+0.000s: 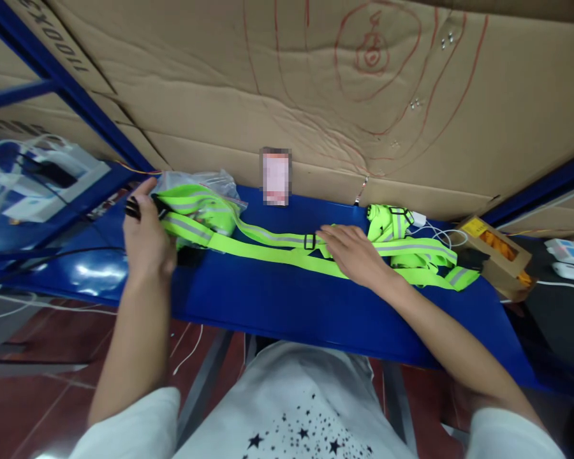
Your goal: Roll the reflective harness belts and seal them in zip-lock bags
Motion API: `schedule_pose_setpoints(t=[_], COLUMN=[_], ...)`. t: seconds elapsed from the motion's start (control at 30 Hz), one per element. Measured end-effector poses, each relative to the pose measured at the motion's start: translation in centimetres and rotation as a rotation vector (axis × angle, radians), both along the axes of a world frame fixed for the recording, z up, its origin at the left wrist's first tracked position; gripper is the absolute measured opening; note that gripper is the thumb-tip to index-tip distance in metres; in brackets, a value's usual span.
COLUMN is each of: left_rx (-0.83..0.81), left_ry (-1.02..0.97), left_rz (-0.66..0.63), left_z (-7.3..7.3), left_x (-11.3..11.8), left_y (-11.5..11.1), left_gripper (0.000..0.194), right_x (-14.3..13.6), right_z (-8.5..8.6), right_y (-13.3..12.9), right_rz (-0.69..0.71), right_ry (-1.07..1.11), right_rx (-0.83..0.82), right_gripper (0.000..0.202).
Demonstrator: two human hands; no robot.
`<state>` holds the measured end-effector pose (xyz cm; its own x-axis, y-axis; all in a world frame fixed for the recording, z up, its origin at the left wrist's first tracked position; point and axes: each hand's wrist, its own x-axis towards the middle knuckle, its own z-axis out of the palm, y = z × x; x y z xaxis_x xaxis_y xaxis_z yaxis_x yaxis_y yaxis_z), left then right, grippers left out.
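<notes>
A neon yellow-green reflective strap (263, 250) with grey stripes stretches across the blue table in two bands. My left hand (146, 223) is closed around its left end, where a black buckle (132, 208) sticks out. My right hand (351, 252) lies flat over the strap, fingers stretched out, just right of a black slider (309, 241). Past that hand the strap runs on in loose folds toward the right. A rolled-up reflective strap (387, 222) with a black buckle sits behind. What lies under my right palm is hidden.
A clear plastic bag (227, 185) lies behind my left hand. Against the cardboard wall (196, 83) stands a blurred-out card (276, 177). An open cardboard box (500, 255) with orange contents is at the right. White power strips and cables (62, 175) are at the left.
</notes>
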<state>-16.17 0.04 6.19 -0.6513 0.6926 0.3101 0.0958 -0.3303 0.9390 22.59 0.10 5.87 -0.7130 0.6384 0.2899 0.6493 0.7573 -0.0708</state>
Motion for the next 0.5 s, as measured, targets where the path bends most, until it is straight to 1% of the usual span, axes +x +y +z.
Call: schedule_pose_setpoints(t=[0.07,0.13,0.2,0.27,0.37,0.43,0.5], left_rx=[0.053,0.054,0.025,-0.008,-0.001,0.034,0.05], left_ry=[-0.101,-0.163,-0.205,-0.258,-0.344,-0.384,-0.403], left_rz=[-0.06,-0.143,-0.191,-0.208,-0.203,-0.216,-0.241], left_z=[-0.2,-0.6,-1.2,-1.6,-2.0,-1.9,-1.6], left_x=[0.9,1.6,2.1,2.4,2.5,2.6,2.5], left_y=[-0.3,-0.8,-1.3,-1.7,-2.0,-2.1,-2.3], left_gripper=[0.06,0.069,0.078,0.079,0.068,0.057,0.045], right_x=[-3.4,-6.2,-8.4,-10.0,-11.4,-11.8,-11.6], right_z=[-0.1,-0.4,-1.1,-1.9,-3.0,-3.4,-3.2], right_y=[3.2,6.7,9.8,11.8,13.0,12.9,12.3], right_rz=[0.036,0.056,0.08,0.086,0.056,0.019,0.017], right_ry=[-0.082,-0.13,-0.145,-0.144,-0.144,-0.132,-0.096], right_rx=[0.031,0.045,0.031,0.049,0.088,0.085,0.045], right_gripper=[0.044,0.042,0.038,0.037,0.036,0.036,0.037])
